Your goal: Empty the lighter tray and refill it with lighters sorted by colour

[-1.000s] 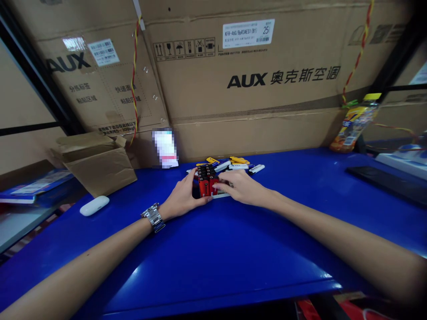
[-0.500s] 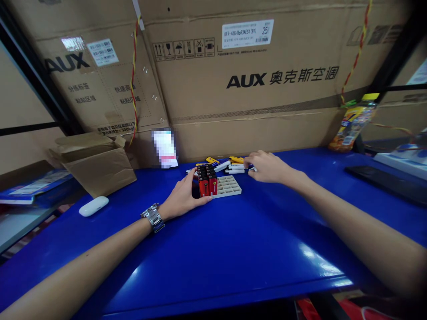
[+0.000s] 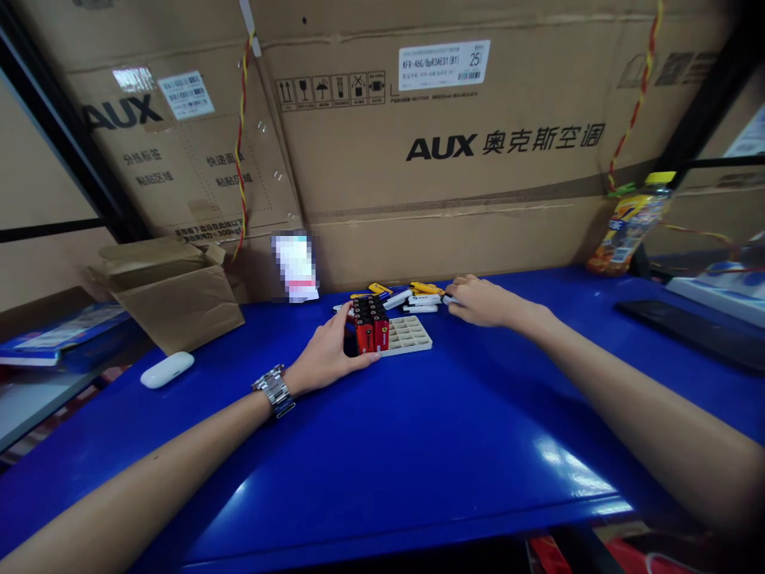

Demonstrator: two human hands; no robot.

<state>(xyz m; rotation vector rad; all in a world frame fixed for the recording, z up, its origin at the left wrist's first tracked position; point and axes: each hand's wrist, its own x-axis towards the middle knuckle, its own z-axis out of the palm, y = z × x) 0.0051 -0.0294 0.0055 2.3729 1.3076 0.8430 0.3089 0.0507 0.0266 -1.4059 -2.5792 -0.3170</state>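
A white grid tray (image 3: pixel 410 335) lies on the blue table, its right compartments bare. Red lighters with black tops (image 3: pixel 371 325) stand upright in rows in its left part. My left hand (image 3: pixel 327 351), a metal watch at its wrist, is closed round the tray's left end, thumb in front and fingers behind the red lighters. Behind the tray lies a loose pile of white lighters (image 3: pixel 421 300) and yellow lighters (image 3: pixel 425 288). At the pile's right end, my right hand (image 3: pixel 478 300) pinches a white lighter (image 3: pixel 452 300), mostly hidden by the fingers.
A lit phone (image 3: pixel 295 267) leans against the big cardboard box (image 3: pixel 454 183) at the back. To the left are an open brown carton (image 3: pixel 179 295) and a white earphone case (image 3: pixel 168 370). A drink bottle (image 3: pixel 633 227) and a dark flat object (image 3: pixel 687 331) lie to the right.
My right hand has shifted slightly to the right with its fingers closed on the white lighter. My left hand and the tray have stayed in place.
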